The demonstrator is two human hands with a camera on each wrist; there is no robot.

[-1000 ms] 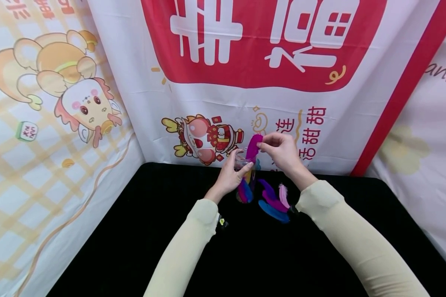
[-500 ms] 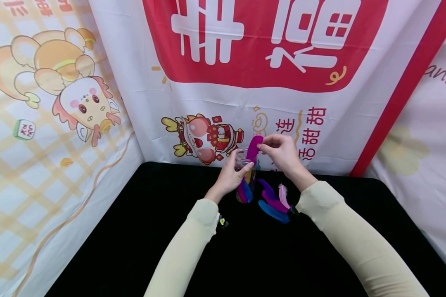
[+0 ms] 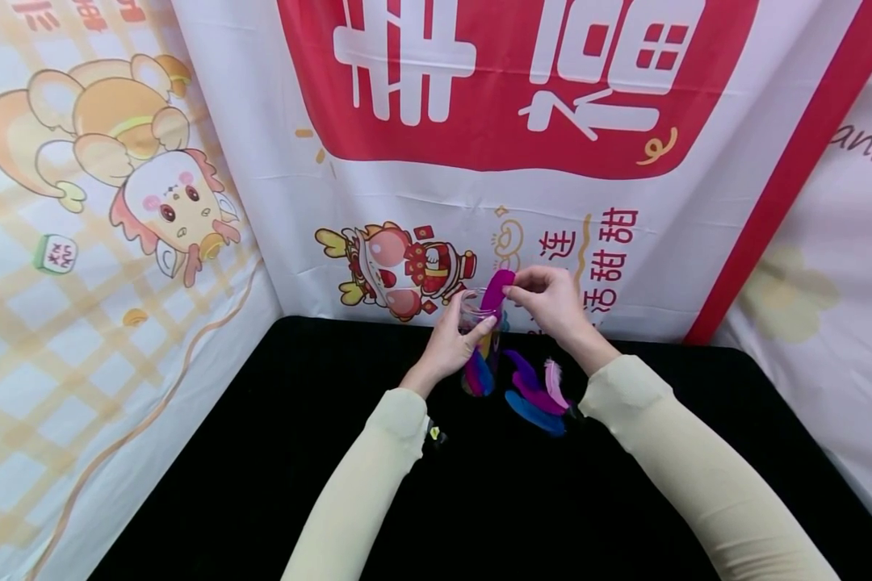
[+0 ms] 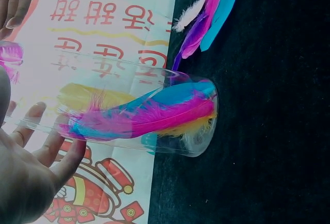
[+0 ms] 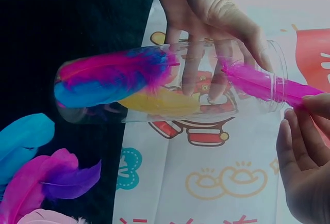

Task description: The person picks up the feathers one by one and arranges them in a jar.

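A clear jar (image 5: 154,113) stands upright near the back of the black table, with blue, magenta and yellow feathers (image 4: 149,113) inside its lower part. My left hand (image 3: 446,343) grips the jar near its mouth, fingers wrapped around the glass. Between the thumb and fingers of my right hand (image 3: 552,303) is a magenta feather (image 5: 252,82). Its lower fluffy part is inside the jar mouth, while its upper end sticks out above the rim. Beside the jar, below my right wrist, lie loose feathers: a blue feather (image 3: 534,414), a magenta feather (image 5: 36,182), a purple feather (image 5: 75,180) and a pale pink feather (image 3: 554,382).
The black tabletop (image 3: 480,500) stretches toward me and to both sides. Right behind the jar hangs a white and red printed cloth (image 3: 400,194). Another patterned cloth (image 3: 80,323) hangs on the left, and a pale cloth (image 3: 828,307) on the right.
The magenta feather in my right hand has sunk slightly lower into the jar, and that hand with it. My left hand and the jar stay in place.
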